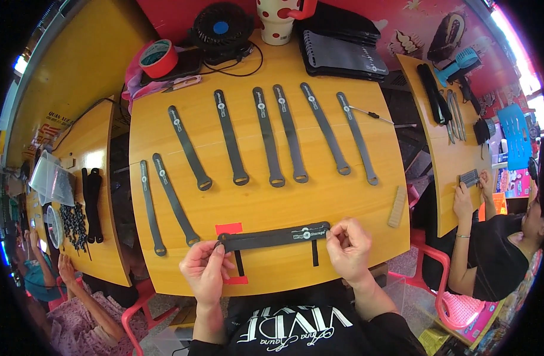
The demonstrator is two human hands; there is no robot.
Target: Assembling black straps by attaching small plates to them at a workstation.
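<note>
The left grip pinched one end of a dark grey strap between thumb and fingers. The right grip was curled, its tips at the other end; whether it clasped the strap could not be told. The strap stretched between them, apparently over a second one, with white lettering and a round emblem near the right grip. Red tape patches flanked the strap beside the left grip. The near edge of the wooden surface ran close to both grips; toward its right edge, beyond the right grip, lay a pale ridged strip. Ahead, a band of wood separated the grips from six similar straps, slots nearest, white labels farthest. Two more straps lay left of the left grip. Farthest off stood a black fan and a red-dotted cup.
</note>
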